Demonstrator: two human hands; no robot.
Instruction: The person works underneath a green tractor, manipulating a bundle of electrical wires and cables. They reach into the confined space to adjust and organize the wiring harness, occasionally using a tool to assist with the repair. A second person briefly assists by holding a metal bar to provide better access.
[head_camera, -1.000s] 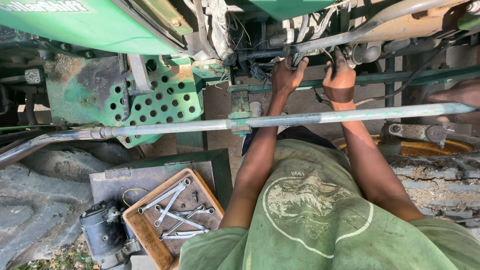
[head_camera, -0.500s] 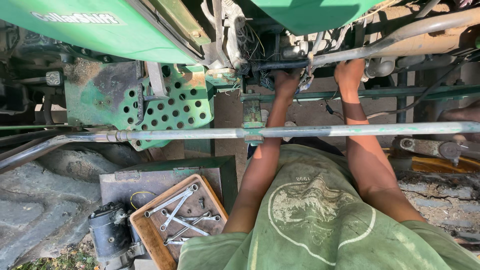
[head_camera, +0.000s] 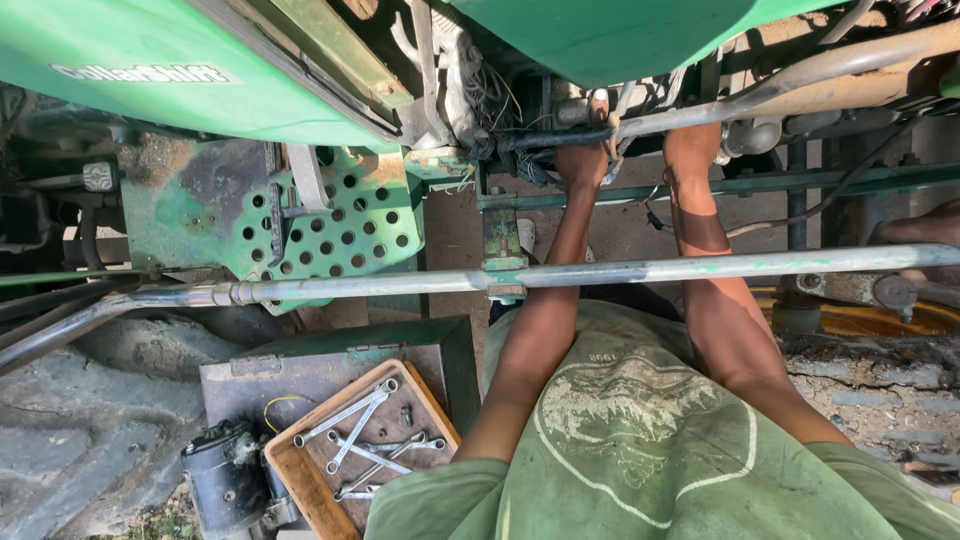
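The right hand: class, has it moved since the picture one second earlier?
Yes. The right hand has gone further from the long grey rod, up to the pipe under the green body, beside the left hand.

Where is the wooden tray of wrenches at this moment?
In the head view the wooden tray sits at lower left, on a metal box beside the left forearm, with a dark cylindrical motor-like part at its left edge.

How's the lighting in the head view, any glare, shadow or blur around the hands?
Head view: even, soft daylight, no harsh glare; left hand and right hand reach into the shaded green machine body; the wooden tray of steel wrenches is sharp; the edges bend slightly.
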